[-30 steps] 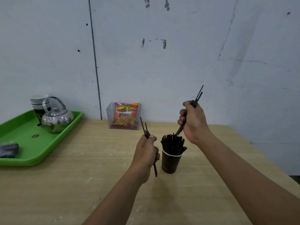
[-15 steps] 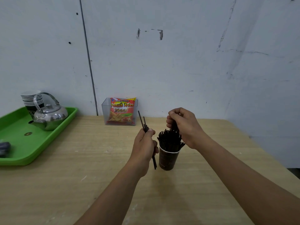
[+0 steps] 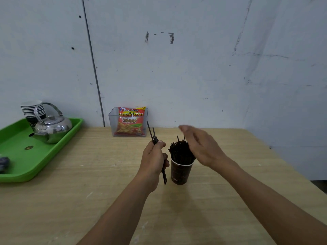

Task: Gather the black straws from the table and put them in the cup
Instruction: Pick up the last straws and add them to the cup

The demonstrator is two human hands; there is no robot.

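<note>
Gripping, entry one: your left hand (image 3: 154, 160) is holding a small bunch of black straws (image 3: 151, 133), fingers curled round the middle, ends showing above and below the fist, just left of the cup (image 3: 180, 172). Entry two: your right hand (image 3: 201, 147) is hovering at the cup's right side, fingers straight and blurred, carrying nothing that shows, palm against or just beside the packed straws (image 3: 177, 151); contact cannot be told. Entry three: the cup is standing upright mid-table, crowded to the rim, two straws standing proud.

Step, by judgement: you are working the loading stage, late on, since no loose straws are showing on the table (image 3: 79, 200). The next move is calling for the held bunch to be fed in from above, aimed at a gap, with the cup steadied, as a light, crowded cup is liable to topple.

Room: bare wood is lying open toward you and leftward to the green tray (image 3: 16, 176) bearing a kettle (image 3: 54, 127) and stacked cups (image 3: 31, 108); a clear box (image 3: 111, 122) with a snack packet (image 3: 131, 121) is sitting by the wall; the table's right edge is running well apart from the cup
</note>
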